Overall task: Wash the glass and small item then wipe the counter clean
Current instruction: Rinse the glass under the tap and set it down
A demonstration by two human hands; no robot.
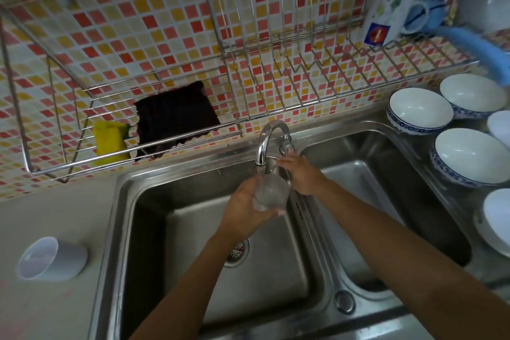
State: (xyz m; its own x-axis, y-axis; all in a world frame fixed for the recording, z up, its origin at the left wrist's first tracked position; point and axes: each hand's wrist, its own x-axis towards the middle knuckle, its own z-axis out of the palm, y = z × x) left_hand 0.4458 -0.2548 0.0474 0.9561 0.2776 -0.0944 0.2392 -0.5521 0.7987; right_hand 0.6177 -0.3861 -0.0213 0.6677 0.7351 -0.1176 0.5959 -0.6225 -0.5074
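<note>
Holding the glass (269,193) in our left hand (245,208), fingers wrapped round it, under the tap (269,141) over the left basin (193,229). Right hand (302,174) rests fingertips on the lever; grip unclear. Best: keep the mouth tilted upward, centred under the spout. Cloth (175,116) hangs beyond.

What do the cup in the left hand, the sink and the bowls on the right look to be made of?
The cup held by the left hand looks like clear glass: the fingers show through it. The sink looks like brushed stainless steel, grey with soft reflections. The bowls look like glazed ceramic, glossy white inside with blue patterned rims, though melamine can't be ruled out.
</note>
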